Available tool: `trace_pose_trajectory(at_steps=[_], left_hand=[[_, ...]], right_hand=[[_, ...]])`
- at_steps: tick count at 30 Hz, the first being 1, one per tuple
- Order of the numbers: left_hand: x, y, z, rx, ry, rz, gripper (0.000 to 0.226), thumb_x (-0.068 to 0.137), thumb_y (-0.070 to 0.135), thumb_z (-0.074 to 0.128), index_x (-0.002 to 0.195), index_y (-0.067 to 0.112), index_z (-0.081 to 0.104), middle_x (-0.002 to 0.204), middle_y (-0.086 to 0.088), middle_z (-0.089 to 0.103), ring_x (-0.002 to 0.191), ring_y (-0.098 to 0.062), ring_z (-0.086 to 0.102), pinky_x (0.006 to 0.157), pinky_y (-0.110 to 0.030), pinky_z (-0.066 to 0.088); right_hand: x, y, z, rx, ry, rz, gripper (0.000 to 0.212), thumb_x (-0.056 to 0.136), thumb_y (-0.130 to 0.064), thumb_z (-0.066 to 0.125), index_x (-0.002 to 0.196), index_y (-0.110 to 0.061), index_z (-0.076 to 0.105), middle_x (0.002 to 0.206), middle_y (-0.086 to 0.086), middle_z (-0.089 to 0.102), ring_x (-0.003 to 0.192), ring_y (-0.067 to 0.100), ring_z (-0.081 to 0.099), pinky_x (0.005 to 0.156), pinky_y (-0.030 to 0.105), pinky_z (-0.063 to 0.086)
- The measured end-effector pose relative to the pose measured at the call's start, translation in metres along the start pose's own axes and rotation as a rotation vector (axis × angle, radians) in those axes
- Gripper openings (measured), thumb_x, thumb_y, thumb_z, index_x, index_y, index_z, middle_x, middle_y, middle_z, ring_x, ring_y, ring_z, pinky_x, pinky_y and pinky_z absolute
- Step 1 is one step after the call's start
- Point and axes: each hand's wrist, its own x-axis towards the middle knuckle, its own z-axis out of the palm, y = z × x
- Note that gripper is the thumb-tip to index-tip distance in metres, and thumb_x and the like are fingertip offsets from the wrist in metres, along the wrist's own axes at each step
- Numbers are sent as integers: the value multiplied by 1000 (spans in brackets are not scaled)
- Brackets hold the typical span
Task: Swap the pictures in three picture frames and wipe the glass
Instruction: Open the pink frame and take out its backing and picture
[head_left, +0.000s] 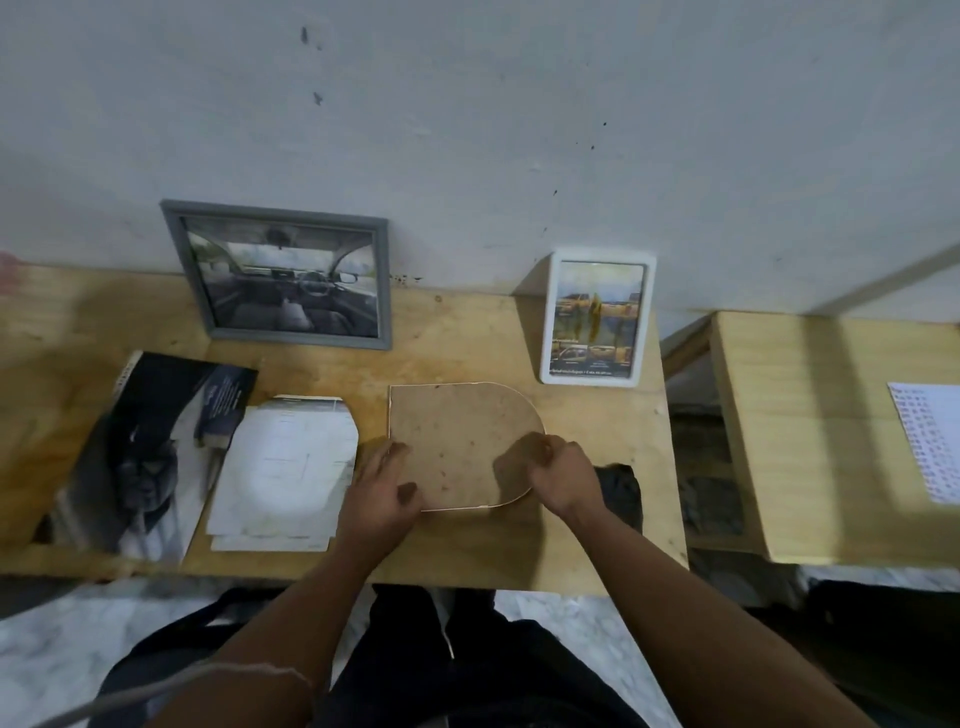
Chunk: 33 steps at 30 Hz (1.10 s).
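Note:
An arch-shaped picture frame (457, 441) lies face down on the wooden table (457, 343), its brown backing board up and the rounded end pointing right. My left hand (382, 491) holds its near left corner, thumb on the board. My right hand (561, 470) grips the rounded right edge with curled fingers. A grey frame (283, 275) with a car-interior picture leans on the wall at back left. A white frame (597, 317) with a yellow-car picture stands at back right. A dark cloth (623, 488) lies just right of my right hand, partly hidden by it.
A stack of white printed sheets (285, 467) lies left of the arch frame, and a dark glossy magazine (156, 447) lies further left. A second wooden table (831, 431) at the right carries a printed sheet (927, 447). A gap separates the two tables.

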Motion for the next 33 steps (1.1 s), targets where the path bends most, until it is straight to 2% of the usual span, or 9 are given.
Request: trace_pose_trajectory(at_steps=[3,6,10,14,17,22,25,28,33], left_hand=[[6,7,-12,-350,-36,-186,66,95,30,69,155,24,42,152,0,51,136,-26,53,109,-43,47],[10,12,-18,-496,-40,-296,64,95,33,73,152,25,46,146,-1,57,131,-24,55,106,-40,47],[3,7,-22,-519,-35,-310,63,94,35,74,150,24,49,145,-2,59,123,-21,57,103,-39,46],[-3,4,-24,-520,-64,-278,65,93,34,75,151,24,48,134,5,59,112,-13,54,97,-33,43],[-3,5,-25,-510,-79,-276,66,93,33,75,152,23,46,127,9,55,110,-13,53,95,-32,42],[-2,0,-26,-442,-115,-274,73,90,43,77,153,27,44,150,-1,55,126,-22,56,104,-39,47],[-3,-2,-28,-381,-158,-252,80,89,48,76,157,28,38,158,-1,47,140,-27,50,109,-44,46],[-3,-3,-27,-342,-163,-242,76,93,48,71,158,28,37,160,-1,44,142,-28,48,110,-44,44],[-2,6,-28,-421,-104,-294,57,105,51,47,156,26,40,159,-7,45,143,-32,45,113,-47,40]], right_hand=[[7,-3,3,-10,33,34,54,82,-44,56,126,-14,65,114,12,66,94,32,68,85,43,60],[9,-9,4,-15,84,60,50,85,-50,62,115,-12,71,108,11,69,91,31,69,80,39,59],[7,-13,4,-32,57,134,49,80,-48,76,110,-9,69,99,6,72,87,26,69,69,33,54],[4,-5,5,-78,14,199,58,75,-50,83,112,-10,63,101,6,70,95,28,69,71,34,54],[3,1,7,11,-13,237,54,72,-44,89,104,-7,65,91,5,70,86,26,70,72,37,59],[5,5,4,103,-27,268,47,67,-39,94,88,-6,69,81,8,75,72,28,74,72,47,64],[2,2,0,155,-43,254,43,70,-35,94,89,-7,66,83,9,74,71,27,74,70,48,64],[-7,-3,-10,284,-20,205,38,75,-27,90,99,-12,64,94,9,73,83,28,73,76,51,63],[-30,-20,-45,852,-117,81,31,93,-13,74,124,-19,68,108,9,78,101,29,74,85,46,63]])
